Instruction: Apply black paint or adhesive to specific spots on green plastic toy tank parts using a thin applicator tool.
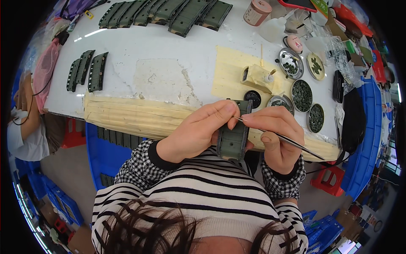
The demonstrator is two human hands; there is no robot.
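My left hand (pixel 195 130) is closed round a dark green, curved plastic part (pixel 234 142) with ridged long edges, held over the table's near edge. Its thumb and forefinger meet at the part's upper half. My right hand (pixel 277 134) grips slim dark metal tweezers (pixel 299 147). Their thin tip reaches the part beside my left thumb; anything tiny at that tip is too small to make out. Past the part stands a small yellowish, tape-wrapped block with a bottle neck (pixel 259 79), near a round black lid (pixel 252 98).
Tins of small dark green pieces (pixel 302 95) and metal dishes (pixel 291 63) stand to the right. Similar green parts lie at far left (pixel 98 72) and along the back (pixel 165 12). A tape-covered pad (pixel 127 114) lines the near edge. A blue crate (pixel 101 152) sits below; another person's arm (pixel 29 110) shows at left.
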